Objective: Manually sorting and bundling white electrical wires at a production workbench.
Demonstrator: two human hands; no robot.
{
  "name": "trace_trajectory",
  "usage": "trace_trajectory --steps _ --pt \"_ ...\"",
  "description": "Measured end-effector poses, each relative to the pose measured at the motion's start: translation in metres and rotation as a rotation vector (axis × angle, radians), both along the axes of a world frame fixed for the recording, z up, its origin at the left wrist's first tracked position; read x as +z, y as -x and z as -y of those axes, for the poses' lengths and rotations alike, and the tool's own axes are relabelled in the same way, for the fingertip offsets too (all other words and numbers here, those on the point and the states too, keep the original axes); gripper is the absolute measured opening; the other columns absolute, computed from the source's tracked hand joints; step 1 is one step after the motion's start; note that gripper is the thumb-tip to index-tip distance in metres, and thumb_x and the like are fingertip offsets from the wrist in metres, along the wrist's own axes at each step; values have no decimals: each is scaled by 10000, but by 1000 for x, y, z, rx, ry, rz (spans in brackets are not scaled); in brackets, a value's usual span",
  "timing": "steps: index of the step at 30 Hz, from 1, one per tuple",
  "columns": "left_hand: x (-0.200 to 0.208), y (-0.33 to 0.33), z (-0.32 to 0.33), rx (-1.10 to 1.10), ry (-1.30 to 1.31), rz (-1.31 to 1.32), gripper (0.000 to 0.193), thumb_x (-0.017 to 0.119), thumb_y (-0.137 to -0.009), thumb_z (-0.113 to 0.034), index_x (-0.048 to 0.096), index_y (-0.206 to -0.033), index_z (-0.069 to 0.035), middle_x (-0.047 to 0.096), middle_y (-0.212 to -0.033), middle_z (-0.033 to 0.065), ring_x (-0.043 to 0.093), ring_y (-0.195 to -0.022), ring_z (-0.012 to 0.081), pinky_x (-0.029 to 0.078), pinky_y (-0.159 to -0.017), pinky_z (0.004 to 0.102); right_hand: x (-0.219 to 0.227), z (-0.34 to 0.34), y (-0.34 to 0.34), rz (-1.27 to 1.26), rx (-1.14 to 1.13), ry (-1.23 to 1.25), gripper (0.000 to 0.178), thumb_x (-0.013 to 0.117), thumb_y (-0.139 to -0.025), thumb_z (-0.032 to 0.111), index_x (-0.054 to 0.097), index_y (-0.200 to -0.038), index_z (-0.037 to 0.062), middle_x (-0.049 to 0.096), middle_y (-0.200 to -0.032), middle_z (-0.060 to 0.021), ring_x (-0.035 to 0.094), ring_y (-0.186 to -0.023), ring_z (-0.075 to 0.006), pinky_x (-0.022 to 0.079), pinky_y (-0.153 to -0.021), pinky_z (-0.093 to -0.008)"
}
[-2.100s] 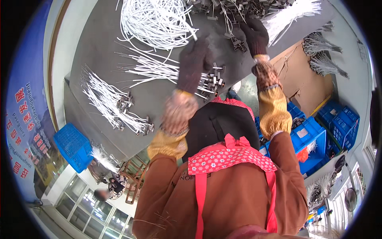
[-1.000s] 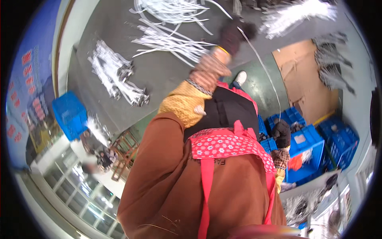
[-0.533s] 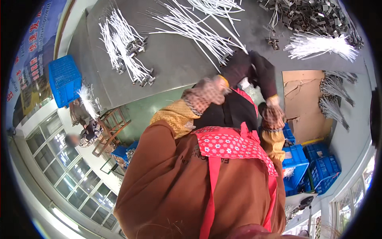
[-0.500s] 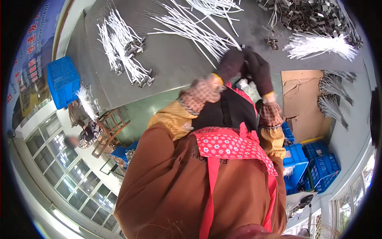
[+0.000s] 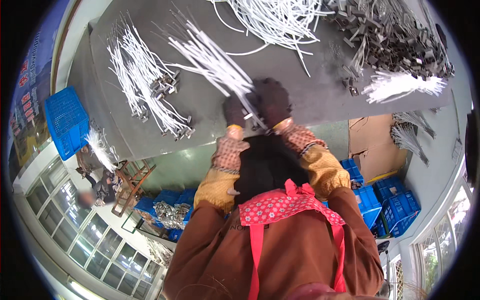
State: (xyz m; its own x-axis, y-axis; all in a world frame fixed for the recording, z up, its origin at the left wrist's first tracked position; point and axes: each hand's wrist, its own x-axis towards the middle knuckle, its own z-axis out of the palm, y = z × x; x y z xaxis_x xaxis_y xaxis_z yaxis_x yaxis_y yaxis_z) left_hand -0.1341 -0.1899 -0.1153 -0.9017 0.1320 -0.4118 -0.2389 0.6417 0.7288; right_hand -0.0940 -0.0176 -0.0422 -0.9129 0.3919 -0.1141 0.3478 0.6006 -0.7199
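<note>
At the near edge of a dark grey table (image 5: 205,117), my hands in dark gloves hold a bundle of white cables (image 5: 215,62) between them. My left hand (image 5: 234,110) is closed against its left side. My right hand (image 5: 274,102) wraps it from the right, its fingers partly hidden. The bundle's loose ends point far left; small dark end pieces (image 5: 256,119) stick out toward me below the gloves. Left of it lies a pile of similar white cables (image 5: 142,75) with dark metal-looking ends. Beyond my right hand is a loose heap of white cables (image 5: 275,22).
At the far right are a heap of dark clip-like parts (image 5: 395,42) and a white bundle (image 5: 402,86). Brown cardboard (image 5: 372,145) lies right of the table edge, with blue crates (image 5: 400,205) below it. A blue crate (image 5: 67,122) and another person (image 5: 102,187) are at left.
Both hands have moved left and come together at the table's near edge. The white cables there are now gathered into a narrower bundle between them. The whole view has shifted slightly.
</note>
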Motion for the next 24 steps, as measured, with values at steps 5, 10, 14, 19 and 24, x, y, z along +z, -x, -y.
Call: trace_trajectory --steps 5,10,14,19,24 --pt "24 61 104 -303 450 -532 339 410 -1058 -301 606 -1029 -26 653 -770 169 659 -721 339 514 -673 447 -1 90 75 46 156 78 343 705 -838 355 688 -1027 69 664 -1020 -159 637 -984 -339 519 -827 -476" --pt "60 111 124 -18 731 -212 505 533 -953 -466 603 -1121 5 682 -1082 245 649 -936 462 498 -836 538 -17 124 115 11 301 155 343 748 -785 328 679 -985 58 667 -1070 -145 634 -1013 -357 520 -852 -486" --pt "73 112 78 191 845 -751 487 586 -952 -401 621 -1181 27 667 -1162 257 625 -1054 440 475 -905 515 -6 102 101 -91 365 181 291 729 -779 263 694 -1009 89 670 -1075 -117 636 -1033 -332 525 -861 -474" --pt "67 132 -72 181 -244 239 408 603 -981 -397 671 -1010 4 706 -820 130 663 -613 265 531 -558 381 4 41 40 -45 260 101 221 716 -775 205 707 -968 96 681 -988 -133 657 -955 -349 522 -851 -458" --pt "-9 174 -176 -65 -529 693 539 438 -1005 -516 620 -947 -12 721 -827 187 639 -562 239 498 -513 370 -2 -18 -42 69 -2 60 273 694 -800 229 745 -1046 122 702 -1131 -109 672 -1007 -329 538 -854 -435"
